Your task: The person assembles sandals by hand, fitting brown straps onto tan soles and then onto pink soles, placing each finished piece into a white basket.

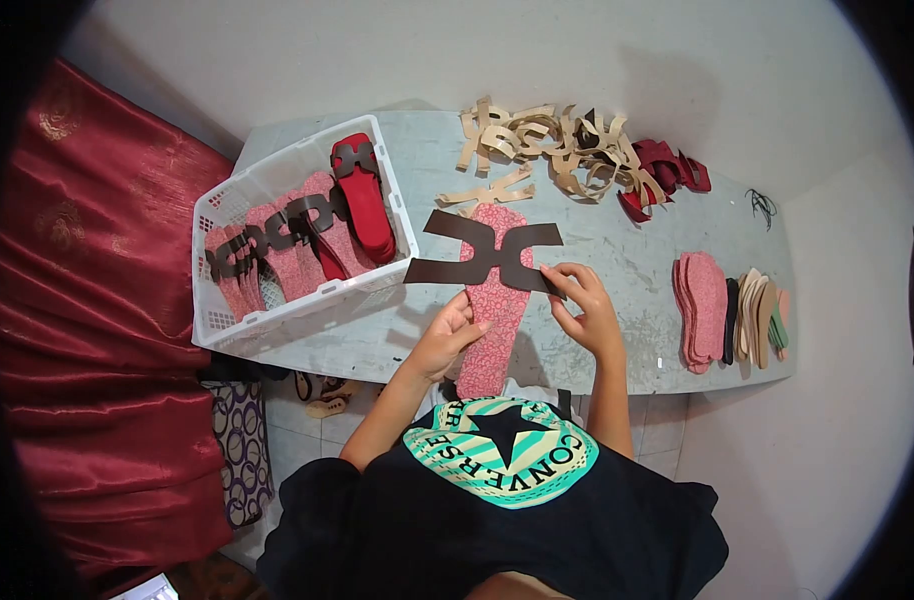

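Surface: grey (627,255), against a pale wall.
Pink sole (492,345): in front of the person, reaching past the surface's near edge.
Dark strap (517,260): across the sole's far half, legs jutting out both sides.
Alignment: probably best with the strap's waist centred and a light pinch, avoiding skew.
Left hand (449,335): partly closed on the sole's left edge, thumb on top.
Right hand (587,312): thumb and fingertips nearly together, pinching the strap's near right leg.
White basket (307,308): left, holding strapped soles.
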`<state>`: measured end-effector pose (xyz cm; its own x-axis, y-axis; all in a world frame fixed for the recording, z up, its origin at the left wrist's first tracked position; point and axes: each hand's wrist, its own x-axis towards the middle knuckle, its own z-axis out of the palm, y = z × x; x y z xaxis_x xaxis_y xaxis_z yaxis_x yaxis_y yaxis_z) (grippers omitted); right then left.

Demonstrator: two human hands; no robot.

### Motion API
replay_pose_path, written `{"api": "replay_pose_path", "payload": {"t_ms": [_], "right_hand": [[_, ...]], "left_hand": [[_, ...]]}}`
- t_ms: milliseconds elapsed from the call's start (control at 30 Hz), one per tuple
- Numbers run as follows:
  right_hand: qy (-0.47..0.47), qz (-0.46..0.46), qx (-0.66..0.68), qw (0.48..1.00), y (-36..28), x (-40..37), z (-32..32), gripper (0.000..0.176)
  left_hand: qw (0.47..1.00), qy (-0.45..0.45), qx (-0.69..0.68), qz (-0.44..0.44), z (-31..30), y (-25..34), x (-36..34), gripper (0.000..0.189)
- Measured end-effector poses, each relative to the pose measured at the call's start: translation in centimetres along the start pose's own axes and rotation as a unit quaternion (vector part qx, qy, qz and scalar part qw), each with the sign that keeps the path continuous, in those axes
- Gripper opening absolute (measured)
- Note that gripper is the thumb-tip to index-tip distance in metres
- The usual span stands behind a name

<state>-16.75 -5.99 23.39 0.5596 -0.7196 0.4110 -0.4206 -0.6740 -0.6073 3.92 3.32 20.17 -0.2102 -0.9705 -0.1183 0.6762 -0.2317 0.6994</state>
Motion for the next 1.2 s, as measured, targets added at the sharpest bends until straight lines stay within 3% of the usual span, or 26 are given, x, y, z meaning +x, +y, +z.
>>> {"api": "replay_pose_path", "payload": {"t_ms": [300,433,567,800,900,1067,1200], "right_hand": [[-0.012,-0.003,-0.003,1.000,-0.4,0.0,-0.3,0.045],[-0.009,-0.005,-0.006,1.000,-0.6,0.0,-0.1,0.046],[-0.004,-0.008,-0.008,1.000,-0.7,0.0,0.0,0.047],[-0.001,-0.005,-0.009,1.000,-0.6,-0.2,-0.1,0.048],[0.004,-0.004,-0.004,1.000,-0.6,-0.3,-0.1,0.048],[0.001,-0.004,-0.017,1.000,-0.8,-0.2,-0.4,0.047],[0.002,-0.005,-0.013,1.000,-0.9,-0.2,-0.3,0.047]], "left_hand": [[1.000,0.004,-0.025,0.005,0.0,0.0,0.0,0.054],[0.997,0.077,-0.008,0.006,0.3,0.9,1.1,0.041],[0.988,0.150,-0.022,0.038,1.8,1.5,2.8,0.041],[0.984,0.160,0.001,0.084,2.1,1.3,4.1,0.041],[0.986,0.134,-0.083,0.055,2.3,1.4,4.2,0.040],[0.978,0.184,0.024,0.101,2.0,0.6,4.6,0.035],[0.973,0.204,0.032,0.107,2.1,0.5,4.5,0.032]]}}
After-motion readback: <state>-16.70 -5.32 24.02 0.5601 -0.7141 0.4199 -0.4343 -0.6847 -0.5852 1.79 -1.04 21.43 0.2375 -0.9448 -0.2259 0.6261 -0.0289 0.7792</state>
